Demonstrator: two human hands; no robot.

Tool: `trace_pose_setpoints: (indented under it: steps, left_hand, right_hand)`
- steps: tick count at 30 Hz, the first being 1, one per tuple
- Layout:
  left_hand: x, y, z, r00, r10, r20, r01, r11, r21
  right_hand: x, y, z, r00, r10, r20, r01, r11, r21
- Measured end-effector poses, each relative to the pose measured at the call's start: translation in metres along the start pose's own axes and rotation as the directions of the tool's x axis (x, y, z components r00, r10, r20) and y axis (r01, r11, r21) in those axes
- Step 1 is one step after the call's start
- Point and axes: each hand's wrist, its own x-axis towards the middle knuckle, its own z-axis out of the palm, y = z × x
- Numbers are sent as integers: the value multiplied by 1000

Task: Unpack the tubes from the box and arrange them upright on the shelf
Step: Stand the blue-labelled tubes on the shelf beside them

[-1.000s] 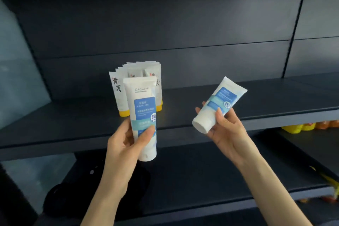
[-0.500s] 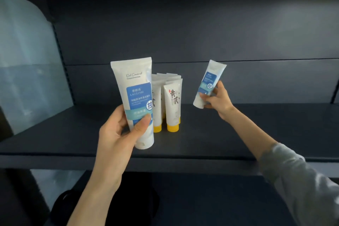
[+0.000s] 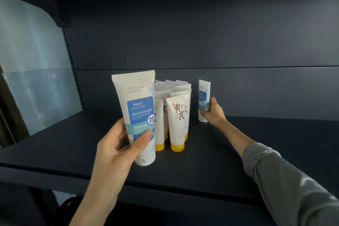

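While the left hand (image 3: 117, 145) grips a large blue-label tube (image 3: 140, 108) upright with its cap down over the front of the dark shelf (image 3: 229, 154), the right hand (image 3: 213, 113) reaches toward the back and grasps a smaller blue-label tube (image 3: 204, 95). The left thumb presses across the large tube's pale lower band and the fingers (image 3: 120, 130) curl behind it; whether its cap touches the shelf cannot be told. The smaller tube stands upright, cap down at the shelf surface, with the right fingers (image 3: 212, 101) curled round its lower half. Between the two stands a cluster of yellow-capped tubes (image 3: 178, 115), upright in close rows, with a small gap before the smaller tube. A grey sleeve (image 3: 286, 181) covers the right forearm. A pale blue panel (image 3: 33, 71) closes the shelf's left end.
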Motion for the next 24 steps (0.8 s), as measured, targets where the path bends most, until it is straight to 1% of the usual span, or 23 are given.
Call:
trace_pose_setpoints:
  steps: [4,8,14,17,20,22,24]
  left_hand:
    - [5,-5,3,1000,-13,4,13,1000,21]
    - [9,-6,2,1000,-17,3,17,1000,18]
    - [7,1,-3,1000,-3,10,2,1000,24]
    - [5,5,-4,1000,10,8,-11,1000,22]
    - [6,9,-4,999,22,-25,-22,1000,7]
    - [8,10,-1,999,37,-25,-37,999,2]
    - [11,12,4,999,50,-12,-50,999,-5]
  right_hand:
    - [8,4,6,1000,9,-11,-9,1000,-4]
    - [16,7,9,997,37,-62,-39,999,-25]
    - [16,13,7,996,55,-73,-57,998,-15]
    - [11,9,0,989,83,-120,-75,995,67]
    - [3,-1,-11,973,143,-179,-116,981,154]
    - [-7,-9,-19,966,176,-191,-133,967,215]
    - [-23,-24,-27,967,165,-193,-117,964,240]
